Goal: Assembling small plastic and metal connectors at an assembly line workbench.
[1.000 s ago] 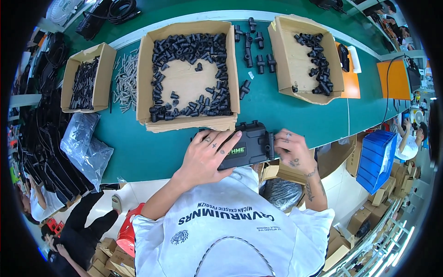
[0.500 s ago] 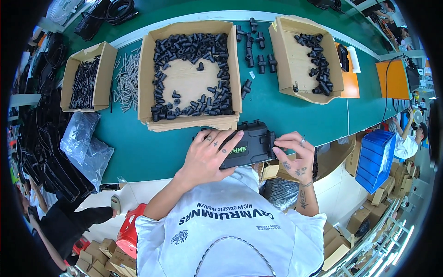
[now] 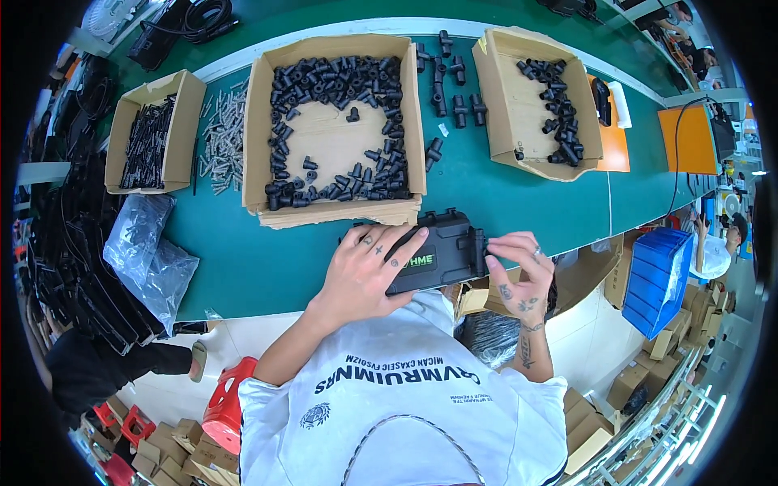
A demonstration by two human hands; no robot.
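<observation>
A black plastic case with a pale green printed label lies at the front edge of the green table. My left hand is wrapped over its left part, thumb along the near side, and covers that end. My right hand is at the case's right end. Its thumb and fingertips are pinched together there beside a raised black end piece; whatever they hold is too small to make out. Just beyond the case stands a wide cardboard box of black pipe-like fittings.
Left of it are loose grey pins, a box of dark rods and a clear plastic bag. To the right, loose black fittings lie beside another box. A blue crate and red stool stand below table level.
My right hand has shifted slightly right at the case's end. My left hand and the case stay put. At the lower left, another person has moved, uncovering more red stools.
</observation>
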